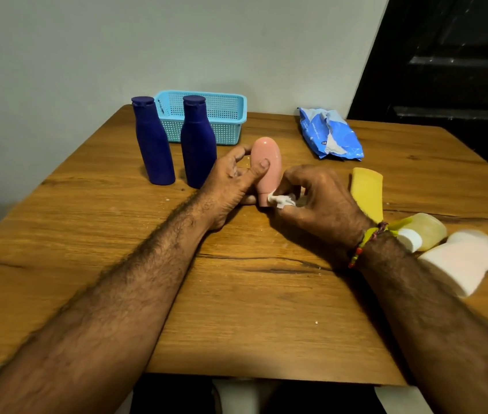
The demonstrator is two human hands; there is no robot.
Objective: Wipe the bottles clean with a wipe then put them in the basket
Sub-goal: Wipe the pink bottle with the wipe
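Observation:
My left hand grips a pink bottle at the middle of the table, thumb across its front. My right hand pinches a crumpled white wipe against the bottle's lower end. Two dark blue bottles stand upright in front of the light blue basket, which looks empty. To the right lie a yellow tube, a pale yellow bottle with a white cap and a white bottle.
A blue pack of wipes lies open at the back right of the wooden table. A grey wall stands behind the table, with a dark area to the right. The table's near edge runs under my forearms.

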